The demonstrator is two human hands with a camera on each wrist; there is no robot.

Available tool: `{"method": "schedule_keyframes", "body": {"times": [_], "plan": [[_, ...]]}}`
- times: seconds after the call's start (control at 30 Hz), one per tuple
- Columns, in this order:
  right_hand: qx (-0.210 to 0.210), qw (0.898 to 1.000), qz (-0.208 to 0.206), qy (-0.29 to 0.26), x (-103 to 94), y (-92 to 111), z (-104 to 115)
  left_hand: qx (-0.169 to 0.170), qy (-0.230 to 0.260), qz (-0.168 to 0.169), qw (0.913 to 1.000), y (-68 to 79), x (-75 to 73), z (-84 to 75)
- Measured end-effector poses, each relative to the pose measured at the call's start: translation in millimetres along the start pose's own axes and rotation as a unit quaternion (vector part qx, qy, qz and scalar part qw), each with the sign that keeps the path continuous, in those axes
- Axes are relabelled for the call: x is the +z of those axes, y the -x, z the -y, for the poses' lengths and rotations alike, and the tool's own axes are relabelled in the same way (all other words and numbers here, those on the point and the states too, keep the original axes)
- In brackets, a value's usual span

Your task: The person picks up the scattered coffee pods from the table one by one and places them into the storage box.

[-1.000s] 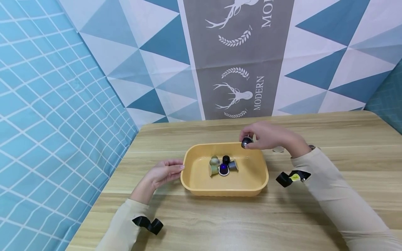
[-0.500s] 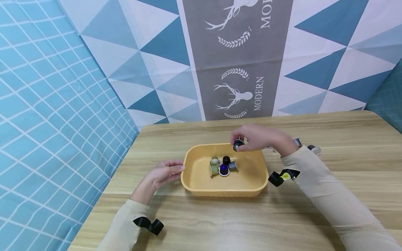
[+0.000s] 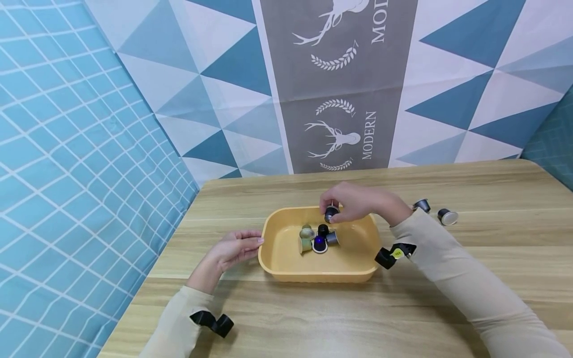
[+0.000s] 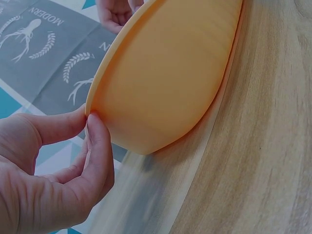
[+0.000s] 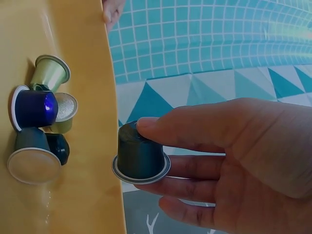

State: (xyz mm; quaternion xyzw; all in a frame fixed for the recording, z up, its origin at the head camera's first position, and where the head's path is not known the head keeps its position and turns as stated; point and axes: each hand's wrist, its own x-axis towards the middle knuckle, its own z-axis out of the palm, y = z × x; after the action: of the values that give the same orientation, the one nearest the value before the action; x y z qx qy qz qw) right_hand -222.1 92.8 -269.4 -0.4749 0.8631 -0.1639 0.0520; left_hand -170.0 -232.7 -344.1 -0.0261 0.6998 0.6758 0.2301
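My right hand (image 3: 353,201) pinches a dark coffee capsule (image 5: 141,155) between thumb and fingers, over the far rim of the yellow tub (image 3: 313,276). In the right wrist view its silver-edged rim faces down. My left hand (image 4: 58,170) pinches the tub's left rim between thumb and forefinger. Inside the tub several capsules lie in a cluster: a blue capsule (image 5: 36,108), a pale green capsule (image 5: 50,73), a yellowish-green capsule (image 5: 64,111), a grey capsule (image 5: 33,158) and a black capsule (image 3: 323,229).
Right of the tub, behind my right forearm, lie a grey capsule (image 3: 422,205) and a dark capsule (image 3: 447,217) on the wooden table (image 3: 286,318). A patterned cloth (image 3: 340,89) hangs behind the table, and a blue checked cloth (image 3: 89,174) hangs to its left.
My right hand has moved left and a little nearer with the capsule, from the tub's far right corner to over its far rim. The capsules on the table have come into sight. My left hand stays put.
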Motion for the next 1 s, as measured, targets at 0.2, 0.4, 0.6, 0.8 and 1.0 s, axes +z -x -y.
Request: {"method": "schedule_keyframes", "body": {"times": [0.2,0.4,0.6,0.8,1.0], "plan": [[-0.010,1.000,0.012,0.011,2.5,-5.8,2.0,-0.001,0.004,0.001,1.0000,-0.5,-0.8,1.1],[-0.009,0.999,0.035,0.014,5.6,-13.9,4.0,-0.001,0.002,0.000,1.0000,-1.2,-1.4,1.8],[-0.015,0.998,0.061,0.021,10.6,-24.7,3.0,0.000,0.000,0.002,1.0000,-3.3,-0.9,2.3],[-0.018,0.996,0.091,0.014,18.7,-34.5,1.2,0.000,-0.002,-0.001,1.0000,-3.2,-1.1,1.9],[-0.023,0.994,0.105,0.012,25.0,-42.9,1.4,0.003,-0.005,0.003,1.0000,-3.6,-2.4,2.6]]}}
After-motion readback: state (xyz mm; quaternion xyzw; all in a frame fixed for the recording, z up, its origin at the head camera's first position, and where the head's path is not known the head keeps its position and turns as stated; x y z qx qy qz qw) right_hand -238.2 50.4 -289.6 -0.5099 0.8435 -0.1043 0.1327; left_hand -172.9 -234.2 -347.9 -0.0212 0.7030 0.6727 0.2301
